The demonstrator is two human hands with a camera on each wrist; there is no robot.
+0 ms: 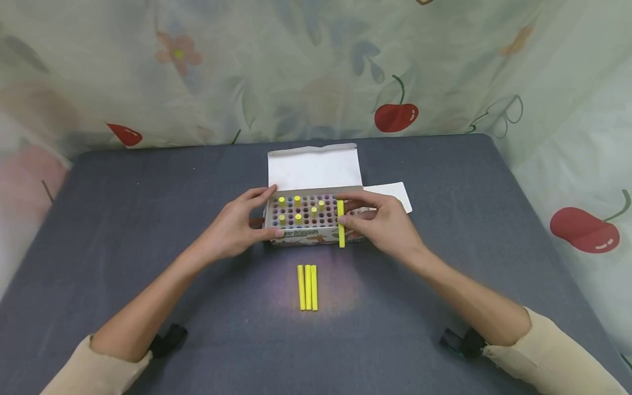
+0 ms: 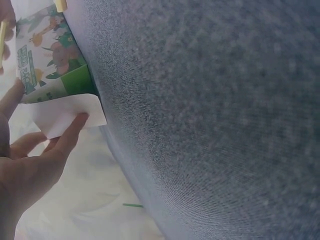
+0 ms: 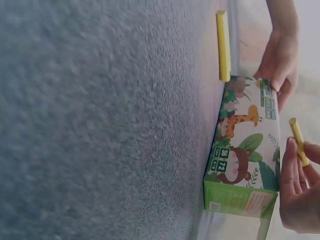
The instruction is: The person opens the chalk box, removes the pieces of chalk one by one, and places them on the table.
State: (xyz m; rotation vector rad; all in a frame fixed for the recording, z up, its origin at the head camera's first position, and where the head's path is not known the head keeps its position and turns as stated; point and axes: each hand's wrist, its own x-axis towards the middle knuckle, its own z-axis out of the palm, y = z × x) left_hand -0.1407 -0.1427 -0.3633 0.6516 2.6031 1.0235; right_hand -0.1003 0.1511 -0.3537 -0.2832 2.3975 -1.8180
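A printed cardboard box [image 1: 316,237] with its white lid [image 1: 315,169] folded back stands on the table. Its top is a grid of round holes, and several yellow sticks [image 1: 314,211] poke up from some of them. My left hand [image 1: 240,222] grips the box's left end, thumb at the front corner and a finger at the back corner. In the left wrist view, a fingertip of that hand touches a white end flap [image 2: 62,114]. Over the box's right part, my right hand [image 1: 382,222] pinches a yellow stick [image 3: 298,141] between thumb and fingers.
Three yellow sticks [image 1: 308,288] lie side by side on the dark grey table [image 1: 222,340], in front of the box. A white side flap [image 1: 395,192] sticks out past the box's right end. Behind the table hangs a curtain [image 1: 316,71] printed with cherries and flowers.
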